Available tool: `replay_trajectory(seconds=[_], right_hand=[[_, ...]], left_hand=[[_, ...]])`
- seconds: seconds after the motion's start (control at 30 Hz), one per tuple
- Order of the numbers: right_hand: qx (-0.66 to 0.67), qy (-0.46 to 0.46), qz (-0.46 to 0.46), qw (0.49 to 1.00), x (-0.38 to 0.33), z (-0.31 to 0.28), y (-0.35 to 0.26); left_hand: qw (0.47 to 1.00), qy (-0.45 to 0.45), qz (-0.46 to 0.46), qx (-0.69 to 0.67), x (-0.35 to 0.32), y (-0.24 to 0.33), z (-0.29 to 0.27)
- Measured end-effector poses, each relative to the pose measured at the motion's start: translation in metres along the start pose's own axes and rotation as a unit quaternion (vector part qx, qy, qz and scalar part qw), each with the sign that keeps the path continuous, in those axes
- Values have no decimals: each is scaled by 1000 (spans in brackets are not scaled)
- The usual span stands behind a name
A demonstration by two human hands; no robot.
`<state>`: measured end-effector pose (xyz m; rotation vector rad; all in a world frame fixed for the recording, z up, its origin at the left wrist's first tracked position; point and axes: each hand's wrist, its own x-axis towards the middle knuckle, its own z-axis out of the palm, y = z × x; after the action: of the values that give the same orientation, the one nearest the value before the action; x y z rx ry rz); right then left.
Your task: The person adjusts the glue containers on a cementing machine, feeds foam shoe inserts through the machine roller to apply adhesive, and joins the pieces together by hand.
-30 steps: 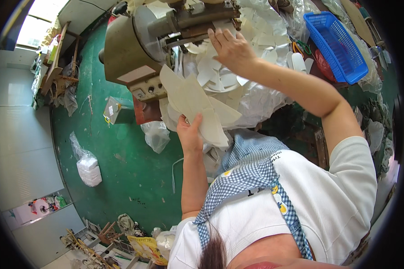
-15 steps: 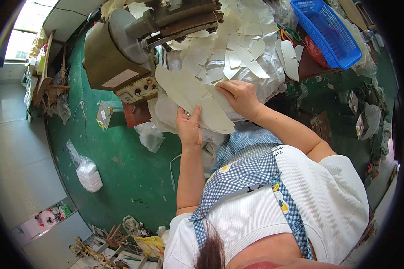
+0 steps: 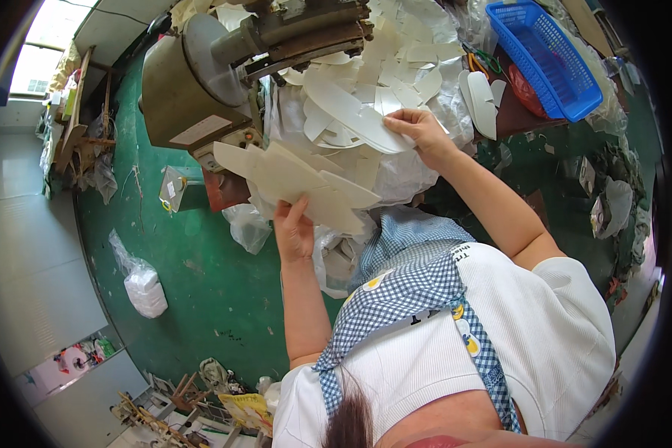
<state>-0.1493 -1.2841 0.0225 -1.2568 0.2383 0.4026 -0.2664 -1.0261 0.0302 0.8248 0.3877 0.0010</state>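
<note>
Since the frame half a second earlier, the person's right hand [image 3: 429, 138] has moved away from the stack in the other hand and now carries a long, white, round-ended flat piece [image 3: 351, 116] out over the work area, while the left hand [image 3: 297, 231] has shifted left with its load. The right hand's fingers are closed in a pinch on the right end of the white piece, which lies slantwise above a loose heap of cream and white cut pieces [image 3: 425, 52] on crumpled white plastic sheeting [image 3: 411, 175]. The left hand grips a fanned stack of cream, pointed flat pieces [image 3: 295, 183] by its near edge, in front of an olive-green machine with a round, pale disc-shaped guard [image 3: 190, 97], partly covering the control panel. To the right of the heap, several white rounded strips [image 3: 481, 108] lie near scissors with green and orange handles [image 3: 487, 63], and beyond them sits a blue perforated plastic basket [image 3: 596, 101] beside a red plastic bag [image 3: 525, 91]. The worker wears a blue-and-white checked apron [image 3: 396, 287] over a white ribbed shirt [image 3: 534, 321].
</note>
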Motion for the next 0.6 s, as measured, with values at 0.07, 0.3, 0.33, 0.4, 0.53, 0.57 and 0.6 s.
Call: replay_trajectory(seconds=[0.07, 0.3, 0.33, 0.4, 0.53, 0.57, 0.6], right_hand=[[36, -1, 33, 999, -8, 12, 5], [44, 45, 71, 995, 11, 7, 36], [60, 67, 87, 992, 17, 0, 41], [59, 75, 104, 990, 18, -7, 42], [65, 60, 100, 991, 24, -12, 52], [64, 71, 94, 991, 26, -11, 54], [64, 73, 96, 991, 27, -10, 55]], left_hand=[[999, -39, -20, -10, 3, -12, 8], [995, 33, -58, 68, 59, -57, -23], [996, 57, -27, 69, 73, -67, -44], [979, 97, -3, 180, 92, -75, -70], [906, 139, 155, 369, 121, -80, -75], [906, 139, 152, 369, 122, -82, -70], [836, 180, 189, 483, 120, -83, -61]])
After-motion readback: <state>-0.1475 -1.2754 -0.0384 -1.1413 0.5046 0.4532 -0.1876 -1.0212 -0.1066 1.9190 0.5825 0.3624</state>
